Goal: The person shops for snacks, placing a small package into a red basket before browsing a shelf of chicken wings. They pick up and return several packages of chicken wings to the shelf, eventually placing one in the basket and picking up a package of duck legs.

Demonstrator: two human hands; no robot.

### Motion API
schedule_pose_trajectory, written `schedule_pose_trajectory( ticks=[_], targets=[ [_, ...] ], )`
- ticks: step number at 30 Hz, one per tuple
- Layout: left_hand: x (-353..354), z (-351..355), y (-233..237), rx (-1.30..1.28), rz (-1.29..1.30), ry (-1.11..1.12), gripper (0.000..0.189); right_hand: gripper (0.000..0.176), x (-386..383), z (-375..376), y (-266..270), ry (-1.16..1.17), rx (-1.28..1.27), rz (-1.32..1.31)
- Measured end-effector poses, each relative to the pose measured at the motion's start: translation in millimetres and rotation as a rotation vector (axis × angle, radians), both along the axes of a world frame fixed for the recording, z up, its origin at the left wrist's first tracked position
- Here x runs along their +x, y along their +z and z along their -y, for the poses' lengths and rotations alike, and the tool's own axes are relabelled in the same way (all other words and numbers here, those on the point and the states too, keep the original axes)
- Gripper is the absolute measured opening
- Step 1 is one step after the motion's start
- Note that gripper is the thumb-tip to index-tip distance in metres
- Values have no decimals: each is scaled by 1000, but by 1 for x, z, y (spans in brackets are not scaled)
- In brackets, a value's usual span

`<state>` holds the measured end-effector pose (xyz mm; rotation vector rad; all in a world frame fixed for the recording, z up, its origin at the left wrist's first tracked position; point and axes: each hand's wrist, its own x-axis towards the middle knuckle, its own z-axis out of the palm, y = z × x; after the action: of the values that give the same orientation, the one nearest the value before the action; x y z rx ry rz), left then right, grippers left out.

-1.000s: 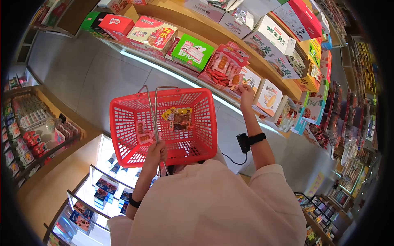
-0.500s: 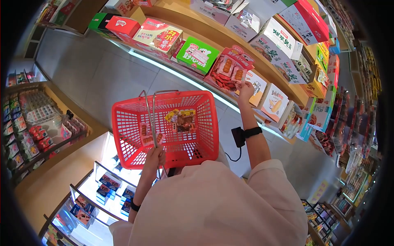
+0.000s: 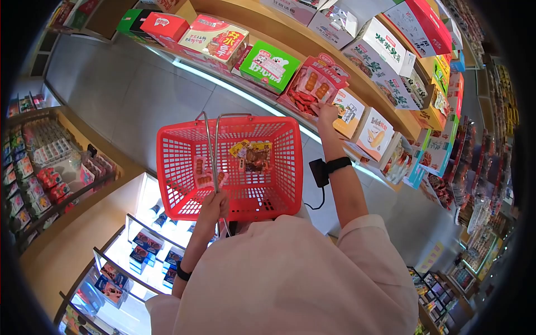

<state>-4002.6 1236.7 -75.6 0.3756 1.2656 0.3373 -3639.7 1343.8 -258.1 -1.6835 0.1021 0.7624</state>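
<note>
Head view: long wooden shelf [image 3: 245,19] of snack boxes across the top. Below it, red basket [image 3: 170,167] out over the floor, hung from metal handles [image 3: 212,139]. Pink display box [image 3: 315,84] tilted at the shelf edge. Snack packets [image 3: 251,157] inside the basket. Left hand [image 3: 213,205] fisted tight round both handles. Right hand [image 3: 325,113] up at the display box, fingers curled against its red packets; hold on one impossible to tell.

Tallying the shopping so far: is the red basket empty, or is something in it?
Not empty. The red basket, held by its metal handles in the left hand, has a few snack packets lying on its bottom.
</note>
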Motion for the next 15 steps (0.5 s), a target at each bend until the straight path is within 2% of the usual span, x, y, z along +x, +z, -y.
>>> schedule_pose_trajectory(
  ticks=[3, 6, 8, 10, 15],
  targets=[
    [0, 0, -1, -6, 46, -10, 29, 7, -13, 8, 2, -58, 23, 94],
    [1, -1, 1, -13, 104, -42, 29, 8, -26, 29, 35, 131, 81, -103],
    [8, -2, 2, 0, 170, -78, 29, 14, -53, 41, 65, 385, 153, -264],
    [14, -1, 4, 6, 198, -108, 29, 16, -99, 47, 102, 693, 80, -324],
    [19, -9, 37, -28, 150, -275, 29, 17, -199, 37, 105, 1202, -137, -842]
  ],
)
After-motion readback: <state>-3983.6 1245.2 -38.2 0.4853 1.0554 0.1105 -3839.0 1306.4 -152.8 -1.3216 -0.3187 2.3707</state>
